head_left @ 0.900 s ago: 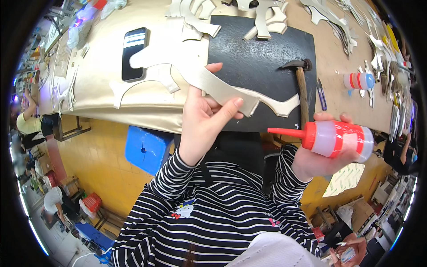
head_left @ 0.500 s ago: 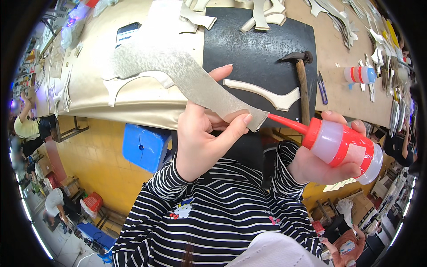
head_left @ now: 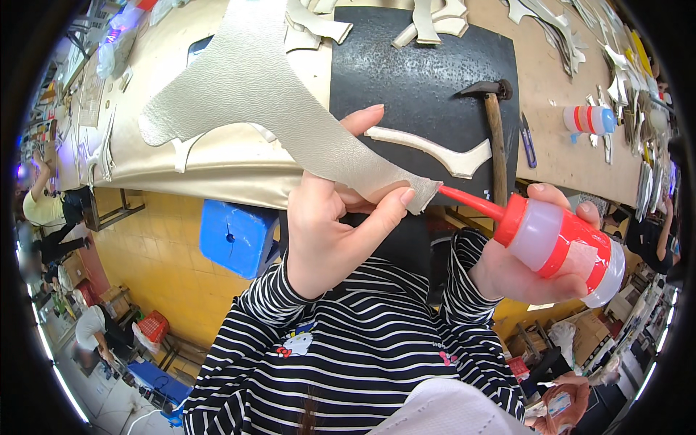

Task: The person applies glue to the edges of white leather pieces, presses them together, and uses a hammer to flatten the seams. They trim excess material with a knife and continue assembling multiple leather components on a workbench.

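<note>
My left hand (head_left: pixel 341 225) pinches the narrow end of a large, curved piece of pale metallic leather (head_left: pixel 254 94) between thumb and fingers. The leather's broad part reaches up and left over the table. In my right hand (head_left: pixel 529 264) is a squeeze glue bottle (head_left: pixel 558 235), translucent with red bands and a long red nozzle. Tilted toward the left, its tip touches or nearly touches the cut end of the leather. Behind my left hand, a curved pale strip (head_left: pixel 435 152) lies on the black mat (head_left: pixel 420 80).
A hammer (head_left: pixel 493 123) rests on the mat's right side, with a purple cutter knife (head_left: pixel 528 141) beside it. Further right stands another red-banded bottle (head_left: pixel 589 119). Cut pieces (head_left: pixel 428 25) lie at the far edge. A blue stool (head_left: pixel 235 235) stands below the table's front edge.
The broad part of the leather has swung down and left, now covering more of the phone and the pale piece beneath. The hands and bottle have barely shifted; the nozzle stays at the leather's end.
</note>
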Available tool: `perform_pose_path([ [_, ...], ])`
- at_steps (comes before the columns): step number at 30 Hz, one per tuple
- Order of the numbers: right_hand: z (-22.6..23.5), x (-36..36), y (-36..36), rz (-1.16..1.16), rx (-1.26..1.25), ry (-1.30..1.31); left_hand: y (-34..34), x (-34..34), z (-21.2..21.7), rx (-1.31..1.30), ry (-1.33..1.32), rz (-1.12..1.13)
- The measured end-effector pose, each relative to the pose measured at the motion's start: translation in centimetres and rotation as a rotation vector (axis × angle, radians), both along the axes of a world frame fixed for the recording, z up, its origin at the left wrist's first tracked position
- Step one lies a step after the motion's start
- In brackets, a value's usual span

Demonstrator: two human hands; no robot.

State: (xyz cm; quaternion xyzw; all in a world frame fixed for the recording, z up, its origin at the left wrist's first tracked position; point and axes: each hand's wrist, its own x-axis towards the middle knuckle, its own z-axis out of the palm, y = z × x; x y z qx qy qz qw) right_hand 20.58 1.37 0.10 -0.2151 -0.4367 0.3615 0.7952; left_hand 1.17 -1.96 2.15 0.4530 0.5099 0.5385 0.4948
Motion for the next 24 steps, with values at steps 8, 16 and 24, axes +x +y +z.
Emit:
perform_pose_path([
  [8,-0.5,-0.2,-0.5,0.039,0.052,0.029,0.0,0.0,-0.3,0.034,0.016,-0.010],
  [16,-0.6,0.1,0.1,-0.169,0.102,-0.081,0.0,-0.1,-0.4,0.016,0.056,-0.020],
  [24,-0.5,0.8,-0.2,-0.061,0.155,-0.209,0.1,-0.3,-0.7,0.197,0.231,-0.081],
])
